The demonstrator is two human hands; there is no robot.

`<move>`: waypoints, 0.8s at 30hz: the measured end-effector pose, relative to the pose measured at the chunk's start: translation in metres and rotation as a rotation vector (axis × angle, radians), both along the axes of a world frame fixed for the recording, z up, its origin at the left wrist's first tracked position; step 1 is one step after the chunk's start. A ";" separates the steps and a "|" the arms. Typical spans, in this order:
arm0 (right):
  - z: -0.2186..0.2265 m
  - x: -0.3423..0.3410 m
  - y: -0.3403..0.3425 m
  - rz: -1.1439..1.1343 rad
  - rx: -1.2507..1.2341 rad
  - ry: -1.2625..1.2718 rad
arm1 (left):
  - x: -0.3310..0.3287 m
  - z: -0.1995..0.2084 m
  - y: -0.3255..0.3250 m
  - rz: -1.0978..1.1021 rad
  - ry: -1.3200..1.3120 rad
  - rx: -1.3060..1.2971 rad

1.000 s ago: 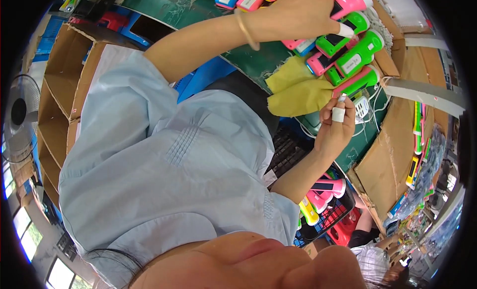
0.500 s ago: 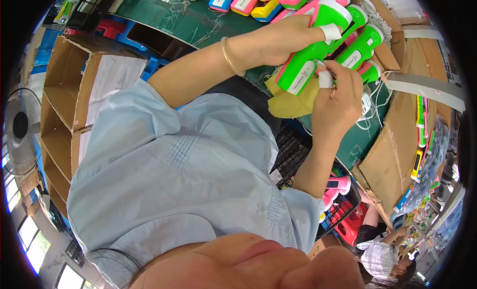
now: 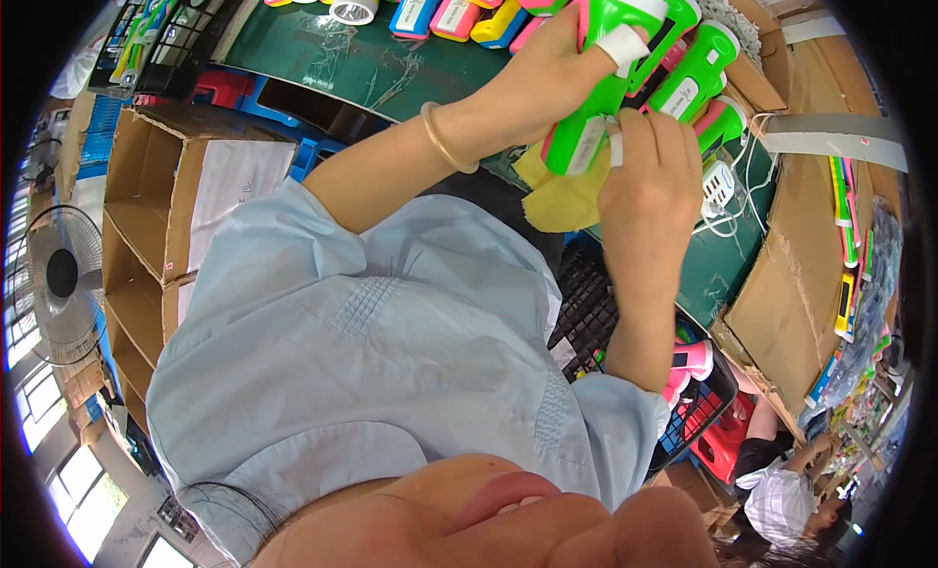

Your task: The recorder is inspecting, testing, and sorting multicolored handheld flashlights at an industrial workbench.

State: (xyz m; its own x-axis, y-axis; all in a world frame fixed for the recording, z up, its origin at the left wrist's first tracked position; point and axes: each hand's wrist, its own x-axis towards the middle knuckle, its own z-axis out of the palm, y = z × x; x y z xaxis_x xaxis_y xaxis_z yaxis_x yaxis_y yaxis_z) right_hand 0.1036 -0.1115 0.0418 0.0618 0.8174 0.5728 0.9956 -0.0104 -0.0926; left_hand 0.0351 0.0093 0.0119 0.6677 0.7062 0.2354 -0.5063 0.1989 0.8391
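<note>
My left hand point(image 3: 555, 72), with white tape round its thumb and a bracelet at the wrist, grips a green and pink flashlight point(image 3: 576, 138) near its white-rimmed head. The flashlight slants over the table, its label side showing. My right hand point(image 3: 653, 172) is closed against the flashlight's side, fingers curled and one wrapped in white tape. Whatever its fingertips pinch is hidden. Beneath the flashlight lies a yellow cloth point(image 3: 562, 199). More green flashlights point(image 3: 696, 75) lie just beyond my hands.
A row of coloured flashlights point(image 3: 454, 11) runs along the far side of the green table point(image 3: 391, 75). A white multi-port charger point(image 3: 717, 187) with cables sits at the right. Cardboard boxes point(image 3: 147, 197) and a fan point(image 3: 61, 273) stand left; another person point(image 3: 782, 500) is at lower right.
The flashlight and both hands have shifted slightly in the view, which itself has moved. My right hand has turned so its back shows more, its fingers curled closer to the flashlight.
</note>
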 end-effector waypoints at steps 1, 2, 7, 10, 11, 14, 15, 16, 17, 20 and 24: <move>-0.003 0.016 0.003 0.130 -0.065 0.172 | -0.003 -0.009 0.005 0.007 0.150 0.111; 0.001 0.031 -0.003 0.383 -0.206 0.496 | -0.007 -0.014 0.007 0.013 0.300 0.220; -0.001 -0.001 -0.007 0.340 -0.036 0.593 | -0.003 0.001 0.016 -0.348 -0.138 -0.196; -0.026 -0.012 -0.021 0.547 0.091 0.188 | 0.002 -0.008 0.015 -0.421 -0.270 -0.637; -0.029 -0.014 -0.021 0.630 0.126 0.175 | 0.000 -0.012 0.016 -0.419 -0.265 -0.629; -0.029 -0.021 -0.028 0.560 0.084 0.280 | 0.000 -0.020 0.014 -0.415 -0.247 -0.578; -0.024 -0.023 -0.026 0.426 0.114 0.174 | 0.000 -0.022 0.011 -0.513 -0.359 -0.610; -0.024 -0.031 -0.021 0.295 0.205 0.251 | 0.000 -0.024 0.006 -0.604 -0.474 -0.635; -0.022 -0.041 -0.013 0.148 0.296 0.320 | 0.002 -0.021 0.003 -0.712 -0.590 -0.661; -0.036 -0.041 -0.001 -0.229 0.275 0.585 | 0.001 -0.016 -0.005 -0.364 -0.431 -0.281; -0.055 -0.021 -0.003 -0.062 0.165 1.188 | -0.007 -0.014 -0.004 -0.253 -0.028 -0.304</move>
